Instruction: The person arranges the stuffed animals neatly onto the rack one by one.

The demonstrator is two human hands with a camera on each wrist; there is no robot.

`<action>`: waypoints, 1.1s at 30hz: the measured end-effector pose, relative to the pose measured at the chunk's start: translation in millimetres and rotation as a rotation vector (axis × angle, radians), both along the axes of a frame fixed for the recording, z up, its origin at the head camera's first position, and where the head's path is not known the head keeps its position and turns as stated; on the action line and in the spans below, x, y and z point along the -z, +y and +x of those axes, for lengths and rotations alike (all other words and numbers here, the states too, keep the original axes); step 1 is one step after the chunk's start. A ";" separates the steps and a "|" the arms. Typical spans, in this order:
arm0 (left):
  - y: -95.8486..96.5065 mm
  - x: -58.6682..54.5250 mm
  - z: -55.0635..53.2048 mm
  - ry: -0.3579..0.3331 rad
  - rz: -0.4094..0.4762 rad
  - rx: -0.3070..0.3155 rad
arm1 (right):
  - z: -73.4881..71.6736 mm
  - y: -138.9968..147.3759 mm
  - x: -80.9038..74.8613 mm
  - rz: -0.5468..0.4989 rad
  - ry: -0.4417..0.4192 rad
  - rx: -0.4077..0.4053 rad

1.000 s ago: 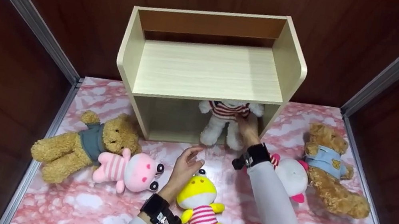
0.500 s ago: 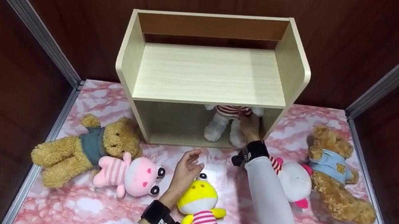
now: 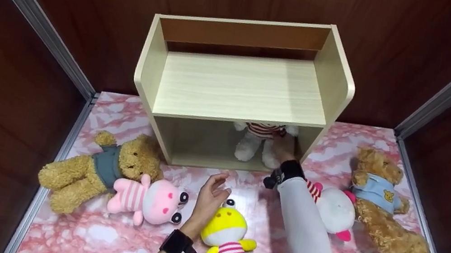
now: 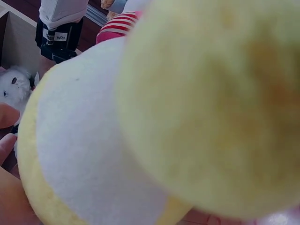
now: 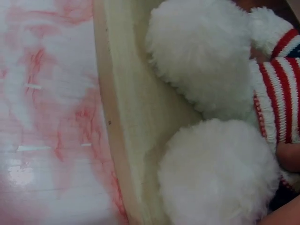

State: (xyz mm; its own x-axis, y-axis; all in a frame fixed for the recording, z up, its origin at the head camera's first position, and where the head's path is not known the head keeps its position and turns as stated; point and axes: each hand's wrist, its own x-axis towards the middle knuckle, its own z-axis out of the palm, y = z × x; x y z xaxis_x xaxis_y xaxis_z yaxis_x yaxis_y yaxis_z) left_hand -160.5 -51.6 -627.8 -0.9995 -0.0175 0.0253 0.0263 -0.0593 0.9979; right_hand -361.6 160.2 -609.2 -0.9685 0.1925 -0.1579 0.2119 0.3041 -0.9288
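A white plush bear (image 3: 265,132) in a red-and-white striped sweater stands in the lower compartment of a pale wooden shelf (image 3: 241,88). The upper board hides most of its head. My right hand (image 3: 283,147) grips the bear's side at the sweater. Both fluffy white feet rest on the bottom board, as the right wrist view shows. My left hand (image 3: 210,197) hovers with loosely bent fingers, holding nothing, beside the head of a yellow plush frog (image 3: 226,230) in a pink-striped top. That frog's head fills much of the left wrist view.
On the left lie a brown teddy bear (image 3: 106,166) in a dark green shirt and a pink plush frog (image 3: 149,200). To the right are a white-headed plush (image 3: 335,209) with pink ears and a brown bear (image 3: 379,193) in light blue. Dark wooden walls enclose the pink marbled floor.
My right hand has moved the white bear deeper into the lower compartment, its feet now back from the front edge. The left hand stays nearly where it was. The head view has shifted slightly.
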 end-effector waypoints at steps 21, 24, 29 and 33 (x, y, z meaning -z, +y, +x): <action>-19.5 -12.2 -10.1 0.038 -0.174 -0.052 | 83.2 14.0 -34.9 -0.169 0.116 -0.067; -21.3 -14.3 -10.8 0.031 -0.176 -0.054 | 102.4 19.3 -46.6 -0.256 0.107 -0.087; -25.1 -17.8 -13.3 0.055 -0.179 -0.071 | 131.7 34.6 -70.0 -0.259 0.089 -0.114; -26.9 -18.5 -13.6 0.068 -0.184 -0.077 | 154.1 52.9 -90.0 -0.252 0.083 -0.129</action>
